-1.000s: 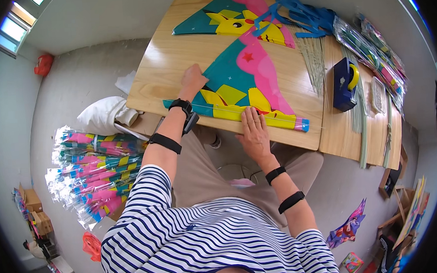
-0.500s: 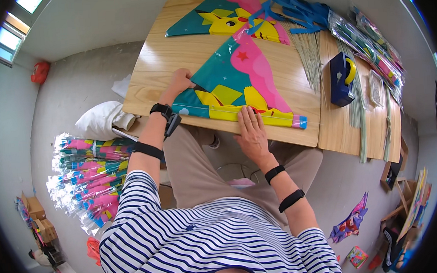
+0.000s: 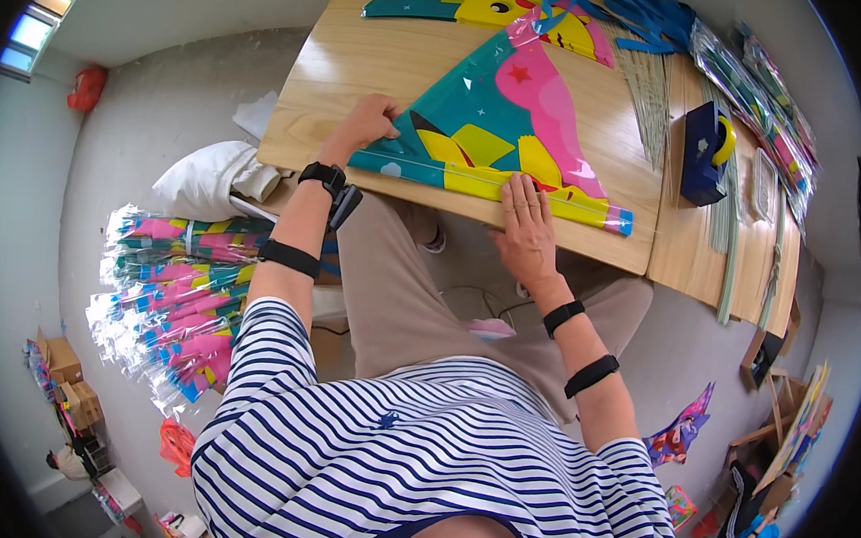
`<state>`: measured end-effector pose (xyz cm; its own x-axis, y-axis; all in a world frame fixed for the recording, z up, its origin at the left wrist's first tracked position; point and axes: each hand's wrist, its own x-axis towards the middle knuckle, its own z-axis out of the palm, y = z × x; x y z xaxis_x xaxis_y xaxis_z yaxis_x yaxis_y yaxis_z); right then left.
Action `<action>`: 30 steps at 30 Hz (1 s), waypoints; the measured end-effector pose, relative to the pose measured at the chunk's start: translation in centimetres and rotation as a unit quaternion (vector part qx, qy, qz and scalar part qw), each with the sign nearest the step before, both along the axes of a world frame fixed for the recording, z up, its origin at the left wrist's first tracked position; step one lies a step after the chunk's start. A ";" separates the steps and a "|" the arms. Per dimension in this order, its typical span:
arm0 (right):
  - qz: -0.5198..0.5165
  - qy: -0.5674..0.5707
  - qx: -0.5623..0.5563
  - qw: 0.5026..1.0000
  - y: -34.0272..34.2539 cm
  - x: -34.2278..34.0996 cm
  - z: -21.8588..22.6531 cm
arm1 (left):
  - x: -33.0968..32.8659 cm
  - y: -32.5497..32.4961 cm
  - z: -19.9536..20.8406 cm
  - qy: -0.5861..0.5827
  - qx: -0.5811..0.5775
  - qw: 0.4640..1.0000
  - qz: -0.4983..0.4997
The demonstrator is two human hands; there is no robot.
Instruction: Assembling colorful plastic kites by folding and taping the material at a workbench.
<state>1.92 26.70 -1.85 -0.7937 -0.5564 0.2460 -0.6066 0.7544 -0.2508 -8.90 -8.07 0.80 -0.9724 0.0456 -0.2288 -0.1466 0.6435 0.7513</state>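
A triangular kite sheet point(image 3: 474, 94) of shiny printed plastic, teal, pink and yellow, lies on the wooden table in front of me. Its near edge is folded into a narrow strip, with a thin pale rod or line along it. My left hand point(image 3: 370, 123) has its fingers bent and closed on the sheet's left edge, fingertips partly hidden. Flat on the strip, right of its middle, rests my right hand point(image 3: 527, 226), fingers stretched out and close together. A second printed kite sheet point(image 3: 482, 7) lies farther back, partly under blue ribbons.
Blue ribbons point(image 3: 636, 10) and thin sticks point(image 3: 645, 108) lie at the back right. A blue tape dispenser point(image 3: 702, 159) stands near a clear plastic box point(image 3: 765, 185). Packed kites point(image 3: 761, 111) lie beyond. Wrapped bundles point(image 3: 181, 304) and a white cloth bag point(image 3: 203, 181) are left of me.
The whole view has shifted and turned slightly, so the table appears farther right and tilted. Both hands stay on the same kite sheet, with little visible movement against it.
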 end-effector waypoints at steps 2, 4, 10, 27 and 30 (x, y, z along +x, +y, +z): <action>0.001 0.000 -0.001 1.000 -0.1 0.0 0.1 | 0.2 0.1 -0.2 0.019 0.006 1.000 0.002; -0.004 -0.001 0.001 1.000 -0.2 0.1 0.1 | 0.8 0.2 -0.4 0.065 -0.022 0.998 0.001; -0.001 0.016 -0.016 1.000 -0.2 0.0 -0.3 | 3.1 1.9 -0.9 0.220 -0.124 0.968 0.013; -0.013 0.023 0.002 1.000 -0.3 0.1 -0.2 | 5.3 3.1 -1.4 0.417 -0.313 0.849 -0.081; -0.018 0.032 0.003 0.999 -0.2 0.1 -0.5 | 5.5 3.3 -1.0 0.429 -0.318 0.841 -0.090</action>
